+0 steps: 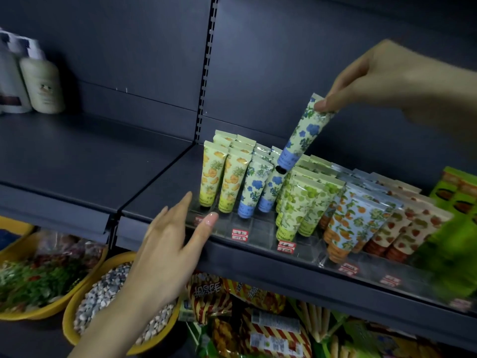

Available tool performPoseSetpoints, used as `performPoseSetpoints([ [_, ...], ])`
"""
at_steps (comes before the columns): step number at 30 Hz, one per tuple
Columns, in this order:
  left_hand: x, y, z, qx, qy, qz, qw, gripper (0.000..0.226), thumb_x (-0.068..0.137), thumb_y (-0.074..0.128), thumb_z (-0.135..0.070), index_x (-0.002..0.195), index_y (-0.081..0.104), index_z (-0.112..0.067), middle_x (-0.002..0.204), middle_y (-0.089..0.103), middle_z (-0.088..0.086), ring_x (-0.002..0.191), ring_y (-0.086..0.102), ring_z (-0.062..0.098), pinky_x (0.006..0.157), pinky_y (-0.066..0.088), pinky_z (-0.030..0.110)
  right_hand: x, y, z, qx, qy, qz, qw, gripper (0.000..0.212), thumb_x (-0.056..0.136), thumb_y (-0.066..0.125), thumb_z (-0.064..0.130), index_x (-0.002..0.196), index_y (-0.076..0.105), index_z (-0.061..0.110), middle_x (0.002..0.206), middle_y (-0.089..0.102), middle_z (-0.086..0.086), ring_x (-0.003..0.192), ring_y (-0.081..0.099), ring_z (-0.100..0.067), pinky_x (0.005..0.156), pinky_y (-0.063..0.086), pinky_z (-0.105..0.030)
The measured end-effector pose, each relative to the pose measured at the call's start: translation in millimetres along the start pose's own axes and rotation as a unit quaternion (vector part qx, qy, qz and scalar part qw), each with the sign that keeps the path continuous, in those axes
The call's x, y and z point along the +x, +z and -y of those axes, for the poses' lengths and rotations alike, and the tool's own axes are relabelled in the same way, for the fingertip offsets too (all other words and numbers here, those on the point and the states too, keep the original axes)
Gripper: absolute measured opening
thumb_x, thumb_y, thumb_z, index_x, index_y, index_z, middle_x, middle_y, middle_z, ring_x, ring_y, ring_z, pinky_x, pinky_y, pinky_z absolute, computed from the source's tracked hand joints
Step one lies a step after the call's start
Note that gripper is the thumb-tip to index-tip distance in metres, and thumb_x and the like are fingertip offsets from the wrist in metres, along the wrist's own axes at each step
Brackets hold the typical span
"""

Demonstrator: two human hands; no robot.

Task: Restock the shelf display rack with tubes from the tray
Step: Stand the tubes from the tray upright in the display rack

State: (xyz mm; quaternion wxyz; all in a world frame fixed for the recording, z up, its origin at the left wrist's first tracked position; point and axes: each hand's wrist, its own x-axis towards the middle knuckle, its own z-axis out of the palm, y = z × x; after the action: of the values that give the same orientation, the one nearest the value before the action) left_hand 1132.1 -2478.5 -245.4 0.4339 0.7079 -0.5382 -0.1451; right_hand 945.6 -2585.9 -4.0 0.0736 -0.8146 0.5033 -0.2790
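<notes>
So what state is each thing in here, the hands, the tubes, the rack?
Blue-flower tube: tilted, cap down, over its matching row, not yet seated.
Right hand: pinching that tube's crimped end.
Left hand: open, fingers straight, at the rack's front left corner.
Clear rack: partly filled, front slots on the left bare.
Racked tubes: standing cap down in rows.
Bottles: upright on the left shelf.

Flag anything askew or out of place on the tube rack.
Only the blue-flower tube: pinched at its crimp by the right hand, tilted cap-down over the blue row, not seated. Nothing spilled.
</notes>
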Motion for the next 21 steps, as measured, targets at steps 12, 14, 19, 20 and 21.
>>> performPoseSetpoints([
  [12,-1,-3,-5,-0.048,-0.024,0.006,0.999,0.093,0.074,0.019,-0.088,0.152,0.018,-0.037,0.157,0.020,-0.016,0.147,0.004,0.006,0.116,0.012,0.033,-3,31,-6,-0.003,0.010,0.065,0.998,0.016,0.072,0.081,0.028,0.063,0.071,0.019,0.077,0.066,0.004,0.092,0.056,-0.011,0.066,0.040,-0.021],
  [14,-1,-4,-5,-0.049,-0.024,0.008,0.998,0.092,0.074,0.018,-0.086,0.152,0.018,-0.037,0.157,0.020,-0.016,0.147,0.004,0.006,0.117,0.012,0.032,-4,37,-9,-0.009,0.009,0.067,0.998,0.017,0.070,0.082,0.029,0.060,0.071,0.019,0.076,0.068,0.003,0.092,0.058,-0.013,0.072,0.044,-0.027],
  [19,-1,-4,-6,-0.058,-0.023,0.007,0.998,0.089,0.073,0.019,-0.080,0.151,0.019,-0.037,0.155,0.019,-0.020,0.146,0.003,0.005,0.117,0.011,0.033,-5,50,-13,-0.021,0.005,0.074,0.997,0.020,0.068,0.083,0.030,0.056,0.071,0.021,0.072,0.068,0.002,0.084,0.060,-0.012,0.076,0.047,-0.030],
  [20,-1,-4,-5,-0.058,-0.023,0.007,0.998,0.092,0.073,0.017,-0.086,0.151,0.019,-0.038,0.154,0.019,-0.023,0.146,0.003,0.004,0.117,0.011,0.033,-5,51,-13,-0.024,0.004,0.075,0.997,0.020,0.068,0.083,0.030,0.056,0.071,0.021,0.072,0.068,0.002,0.082,0.059,-0.011,0.074,0.047,-0.029],
  [21,0,-4,-4,-0.056,-0.022,0.008,0.998,0.097,0.069,0.015,-0.090,0.151,0.019,-0.038,0.152,0.018,-0.024,0.146,0.002,0.004,0.117,0.011,0.033,-6,52,-13,-0.027,0.003,0.075,0.997,0.020,0.069,0.082,0.030,0.056,0.071,0.021,0.071,0.068,0.003,0.080,0.058,-0.010,0.070,0.046,-0.027],
])
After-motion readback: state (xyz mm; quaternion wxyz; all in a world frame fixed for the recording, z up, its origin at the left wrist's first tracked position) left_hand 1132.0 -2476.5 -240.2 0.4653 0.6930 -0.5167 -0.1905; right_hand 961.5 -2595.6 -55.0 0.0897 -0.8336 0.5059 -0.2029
